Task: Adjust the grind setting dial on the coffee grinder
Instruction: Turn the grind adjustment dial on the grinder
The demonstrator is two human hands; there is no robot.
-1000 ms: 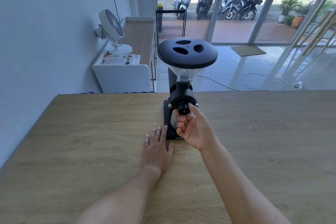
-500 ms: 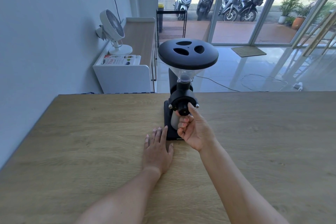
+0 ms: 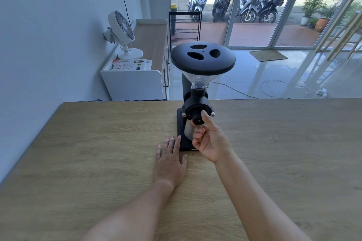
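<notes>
tabletop (image 3: 78,152): right hand (image 3: 210,143) apparently pinching dial (image 3: 196,118)

left hand (image 3: 170,159): flat, palm down, fingers spread | right hand (image 3: 210,141): raised, thumb up, fingers curled

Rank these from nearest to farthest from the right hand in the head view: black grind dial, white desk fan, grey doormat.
1. Black grind dial: on the grinder's front, pinched by the right hand.
2. White desk fan: far left, on the sideboard.
3. Grey doormat: far right, by the glass door.
</notes>
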